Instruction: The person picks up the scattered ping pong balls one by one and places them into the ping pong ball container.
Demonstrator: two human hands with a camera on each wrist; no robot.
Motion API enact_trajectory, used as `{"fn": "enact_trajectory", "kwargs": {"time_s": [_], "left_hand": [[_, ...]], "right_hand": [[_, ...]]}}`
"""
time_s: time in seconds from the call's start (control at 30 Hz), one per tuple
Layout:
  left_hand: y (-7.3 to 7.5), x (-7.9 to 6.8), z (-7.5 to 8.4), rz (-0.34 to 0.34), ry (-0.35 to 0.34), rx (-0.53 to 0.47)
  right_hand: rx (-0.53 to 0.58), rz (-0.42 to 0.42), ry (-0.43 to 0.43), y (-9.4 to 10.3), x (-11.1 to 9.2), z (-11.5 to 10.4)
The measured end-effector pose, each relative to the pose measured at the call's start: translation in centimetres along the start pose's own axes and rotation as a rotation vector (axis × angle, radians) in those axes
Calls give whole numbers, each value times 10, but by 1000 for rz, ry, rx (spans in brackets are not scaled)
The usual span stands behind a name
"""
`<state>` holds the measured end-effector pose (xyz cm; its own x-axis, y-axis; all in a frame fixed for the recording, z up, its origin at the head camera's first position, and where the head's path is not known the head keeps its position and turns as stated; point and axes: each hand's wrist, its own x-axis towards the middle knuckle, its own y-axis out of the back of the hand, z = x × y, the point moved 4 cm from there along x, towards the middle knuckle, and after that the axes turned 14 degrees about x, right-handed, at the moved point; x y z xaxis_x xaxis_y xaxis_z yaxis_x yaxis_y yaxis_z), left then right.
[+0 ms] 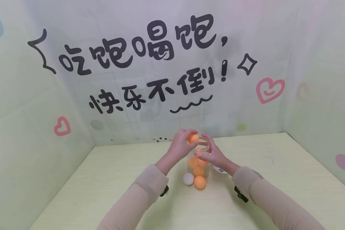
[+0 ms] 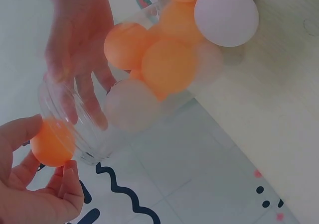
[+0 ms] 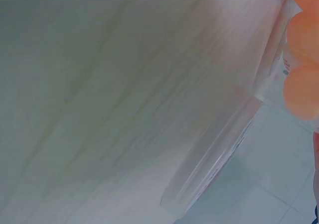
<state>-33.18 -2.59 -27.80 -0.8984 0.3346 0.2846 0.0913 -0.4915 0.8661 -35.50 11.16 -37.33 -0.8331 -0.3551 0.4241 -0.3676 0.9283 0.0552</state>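
My left hand (image 1: 180, 143) pinches an orange ball (image 2: 53, 142) between thumb and fingers, right at the mouth of a clear jar (image 1: 204, 148). Opposite it, my right hand (image 1: 217, 156) holds that jar near the rim, thumb on the near side and fingers on the far side. Through the jar's wall show several orange balls (image 2: 169, 67) and a whitish ball (image 2: 132, 104). In front of the jar, a white ball (image 1: 188, 179) and another orange ball (image 1: 199, 182) lie side by side on the table. The right wrist view shows only a bit of the right hand's edge.
A round lid (image 1: 220, 170) with a printed top lies on the pale wooden table (image 1: 118, 188), just right of the jar and partly hidden by the right forearm. Behind the table stands a printed wall cloth (image 1: 149, 124), with side panels left and right.
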Motion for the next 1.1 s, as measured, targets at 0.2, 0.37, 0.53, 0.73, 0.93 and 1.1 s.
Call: {"fn": "enact_trajectory", "kwargs": {"time_s": [0.2, 0.37, 0.53, 0.73, 0.93, 1.1], "left_hand": [[-4, 1, -2, -8, -3, 19], [-7, 0, -3, -24, 15, -9], [-7, -2, -4, -29, 29, -20], [-4, -5, -11, 12, 59, -47], [-2, -16, -29, 92, 167, -99], [-15, -30, -43, -28, 221, -20]], "right_hand": [[2, 8, -37, 0, -1, 2], [-13, 8, -27, 1, -1, 2], [10, -6, 9, 1, -1, 1], [13, 4, 25, 1, 0, 1], [12, 12, 21, 1, 0, 1], [-2, 12, 4, 1, 0, 0]]}}
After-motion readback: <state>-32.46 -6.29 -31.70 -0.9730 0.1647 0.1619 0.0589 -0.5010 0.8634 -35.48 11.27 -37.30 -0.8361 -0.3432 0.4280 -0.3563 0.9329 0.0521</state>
